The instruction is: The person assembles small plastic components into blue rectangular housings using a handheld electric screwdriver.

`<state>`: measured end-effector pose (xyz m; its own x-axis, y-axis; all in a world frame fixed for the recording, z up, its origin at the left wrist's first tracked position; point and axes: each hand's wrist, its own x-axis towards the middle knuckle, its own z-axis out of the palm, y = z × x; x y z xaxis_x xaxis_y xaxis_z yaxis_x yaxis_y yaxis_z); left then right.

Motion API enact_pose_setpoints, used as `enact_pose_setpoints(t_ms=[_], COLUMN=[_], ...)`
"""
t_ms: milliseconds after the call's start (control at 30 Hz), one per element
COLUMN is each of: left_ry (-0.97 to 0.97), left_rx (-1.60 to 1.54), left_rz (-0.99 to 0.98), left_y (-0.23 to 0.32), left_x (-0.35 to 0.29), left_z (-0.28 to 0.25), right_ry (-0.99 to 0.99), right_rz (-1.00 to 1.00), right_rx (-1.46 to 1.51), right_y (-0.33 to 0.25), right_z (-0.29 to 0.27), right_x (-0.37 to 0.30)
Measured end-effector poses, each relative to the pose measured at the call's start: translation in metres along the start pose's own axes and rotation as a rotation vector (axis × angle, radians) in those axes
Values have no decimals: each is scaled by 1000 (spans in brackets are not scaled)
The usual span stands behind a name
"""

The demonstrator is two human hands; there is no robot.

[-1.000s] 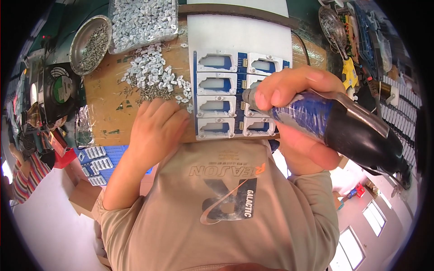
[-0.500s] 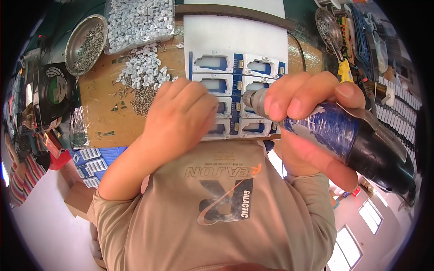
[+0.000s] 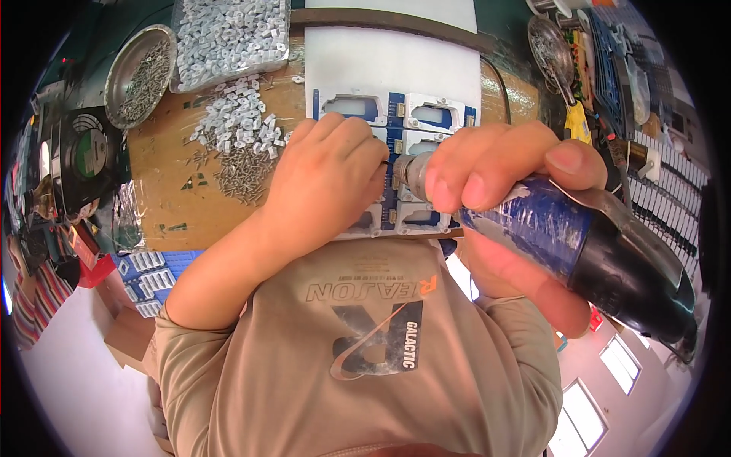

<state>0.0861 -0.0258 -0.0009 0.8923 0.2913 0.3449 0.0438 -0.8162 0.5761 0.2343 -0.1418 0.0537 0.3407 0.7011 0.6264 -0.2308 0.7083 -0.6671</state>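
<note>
My right hand is wrapped round a blue and black electric screwdriver, its metal nose pointing left over the boards. My left hand is closed, with its fingertips close to the screwdriver's nose. Whatever those fingers pinch, if anything, is hidden. Beneath both hands lie blue circuit boards with white plastic frames, set in two columns and partly covered by my hands. Left of my left hand are a heap of small white plastic pieces and a heap of small screws.
A clear box full of white pieces and a metal bowl of screws stand at the far left. A dark bar crosses the white foam sheet. Tools, a yellow-handled one among them, lie at the right.
My left hand has moved right, toward the screwdriver's nose. The screwdriver in my right hand has shifted slightly left and down. The whole view has shifted a little.
</note>
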Motion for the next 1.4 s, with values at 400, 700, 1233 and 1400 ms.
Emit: enact_pose_setpoints(t_ms=[400, 700, 1233, 1400], left_ry=[10, 58, 103, 96], left_rx=[-21, -24, -55, -31], left_rz=[-18, -13, -15, -7], left_y=[0, -1, -3, -4], left_x=[-3, -4, -4, -5], left_z=[2, 7, 9, 8], right_ry=[-143, -175, -274, -285], right_rz=[147, 220, 148, 162], right_rx=[-84, -246, -256, -230], right_y=[-3, -6, -5, -3], right_z=[-1, 5, -5, -4], right_x=[6, 10, 12, 12])
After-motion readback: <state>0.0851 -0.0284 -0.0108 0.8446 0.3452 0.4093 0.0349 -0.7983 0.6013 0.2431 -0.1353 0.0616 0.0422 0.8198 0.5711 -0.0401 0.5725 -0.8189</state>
